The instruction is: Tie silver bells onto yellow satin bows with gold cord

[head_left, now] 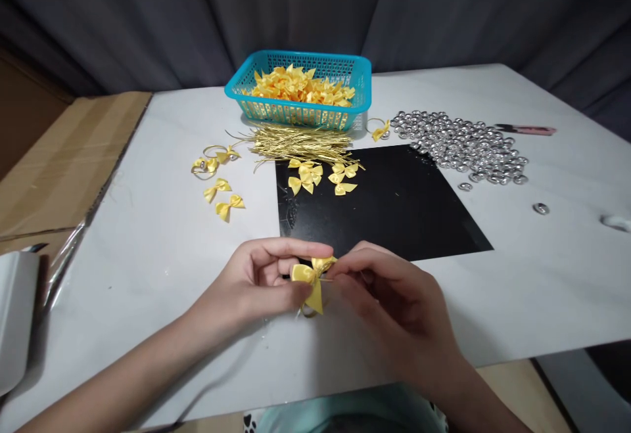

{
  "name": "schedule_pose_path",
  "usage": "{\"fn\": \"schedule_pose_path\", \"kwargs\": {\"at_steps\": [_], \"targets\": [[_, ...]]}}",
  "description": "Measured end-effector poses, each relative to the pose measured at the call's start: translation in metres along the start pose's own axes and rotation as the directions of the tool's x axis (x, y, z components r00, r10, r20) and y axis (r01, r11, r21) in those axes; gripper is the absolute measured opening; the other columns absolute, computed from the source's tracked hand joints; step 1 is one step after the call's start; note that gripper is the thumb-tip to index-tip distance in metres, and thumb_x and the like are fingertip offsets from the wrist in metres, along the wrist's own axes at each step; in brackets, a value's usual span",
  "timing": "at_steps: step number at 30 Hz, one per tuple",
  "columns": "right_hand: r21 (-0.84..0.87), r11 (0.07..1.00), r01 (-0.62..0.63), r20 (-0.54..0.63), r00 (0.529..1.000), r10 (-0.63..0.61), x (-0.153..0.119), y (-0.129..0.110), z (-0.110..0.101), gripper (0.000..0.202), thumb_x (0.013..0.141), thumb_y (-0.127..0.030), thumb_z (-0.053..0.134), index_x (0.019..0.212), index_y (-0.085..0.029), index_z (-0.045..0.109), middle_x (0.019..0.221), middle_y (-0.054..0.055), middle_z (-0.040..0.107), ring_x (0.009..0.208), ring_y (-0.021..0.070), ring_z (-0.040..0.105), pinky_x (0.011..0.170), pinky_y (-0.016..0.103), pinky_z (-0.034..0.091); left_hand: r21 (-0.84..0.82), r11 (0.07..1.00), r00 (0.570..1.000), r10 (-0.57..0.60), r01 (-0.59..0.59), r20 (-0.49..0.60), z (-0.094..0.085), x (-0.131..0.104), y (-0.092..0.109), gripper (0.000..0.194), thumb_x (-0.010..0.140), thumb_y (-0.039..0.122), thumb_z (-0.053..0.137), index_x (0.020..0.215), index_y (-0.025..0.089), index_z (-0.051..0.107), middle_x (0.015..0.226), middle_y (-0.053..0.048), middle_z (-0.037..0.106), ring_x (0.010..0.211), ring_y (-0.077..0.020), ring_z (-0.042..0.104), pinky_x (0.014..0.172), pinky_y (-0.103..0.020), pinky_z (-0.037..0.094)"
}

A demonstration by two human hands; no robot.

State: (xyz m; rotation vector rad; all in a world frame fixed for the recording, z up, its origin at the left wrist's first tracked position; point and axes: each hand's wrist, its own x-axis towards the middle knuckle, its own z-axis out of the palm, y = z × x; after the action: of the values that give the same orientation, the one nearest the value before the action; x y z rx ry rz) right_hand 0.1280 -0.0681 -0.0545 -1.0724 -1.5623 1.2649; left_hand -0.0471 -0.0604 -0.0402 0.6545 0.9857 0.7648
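Observation:
A yellow ribbon bow [304, 275] is pinched between the thumb and index finger of my left hand [269, 275], low over the near part of the table. My right hand [389, 282] is closed just to the right of the bow. Its thumb and index fingertips grip a thin gold twist tie [326, 280] that crosses the bow's middle. Part of a ring-like loop [308, 312] shows below the bow. The other fingers of my right hand are curled, and what lies behind them is hidden.
A blue basket [362, 101] full of yellow bows stands at the back. Before it lie gold twist ties [300, 142] and a black mat [394, 203] with several bows. Silver beads [458, 140] and a pink-handled tool [532, 130] are at right. Finished-looking looped bows [210, 162] lie left.

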Motion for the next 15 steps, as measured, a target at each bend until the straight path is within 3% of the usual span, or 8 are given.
{"fn": "schedule_pose_path", "kwargs": {"at_steps": [5,8,11,15], "targets": [[-0.138,0.985,0.107,-0.040,0.993,-0.113,0.001,-0.003,-0.008,0.008,0.087,-0.016,0.056,0.088,-0.018,0.063,0.072,0.001,0.053,0.056,0.0057,0.048,0.046,0.017,0.036,-0.055,0.998,0.999,-0.020,0.022,0.036,-0.003,-0.001,-0.001,0.029,0.062,0.010,0.077,0.089,0.022,0.079,0.065,0.000,0.071,0.054,-0.0056,0.057,0.053,-0.011,0.044],[-0.237,0.950,0.204,0.094,0.978,-0.186,0.004,-0.005,-0.015,0.014,0.086,-0.010,0.055,0.094,-0.018,0.063,0.072,-0.001,0.053,0.053,0.0034,0.043,0.046,0.016,0.034,-0.066,0.997,0.998,-0.046,0.048,0.034,-0.004,0.000,-0.001,0.030,0.061,0.010,0.077,0.089,0.020,0.079,0.065,-0.001,0.072,0.053,-0.0064,0.058,0.053,-0.012,0.045],[-0.291,0.902,0.319,0.256,0.934,-0.248,0.009,-0.007,-0.022,0.018,0.086,-0.008,0.055,0.099,-0.018,0.062,0.072,-0.002,0.052,0.053,0.0022,0.041,0.048,0.015,0.034,-0.096,0.992,0.994,-0.079,0.087,0.080,-0.004,0.003,-0.002,0.033,0.061,0.007,0.075,0.091,0.020,0.078,0.067,-0.001,0.074,0.055,-0.0074,0.060,0.054,-0.013,0.047],[-0.330,0.867,0.375,0.392,0.889,-0.235,0.016,-0.010,-0.027,0.014,0.088,-0.013,0.056,0.098,-0.017,0.063,0.073,-0.002,0.054,0.058,0.0024,0.045,0.051,0.015,0.035,-0.094,0.985,0.983,-0.129,0.142,0.130,-0.007,0.003,-0.002,0.033,0.062,0.002,0.071,0.088,0.020,0.078,0.064,0.001,0.073,0.053,-0.0060,0.061,0.051,-0.010,0.045]]}}
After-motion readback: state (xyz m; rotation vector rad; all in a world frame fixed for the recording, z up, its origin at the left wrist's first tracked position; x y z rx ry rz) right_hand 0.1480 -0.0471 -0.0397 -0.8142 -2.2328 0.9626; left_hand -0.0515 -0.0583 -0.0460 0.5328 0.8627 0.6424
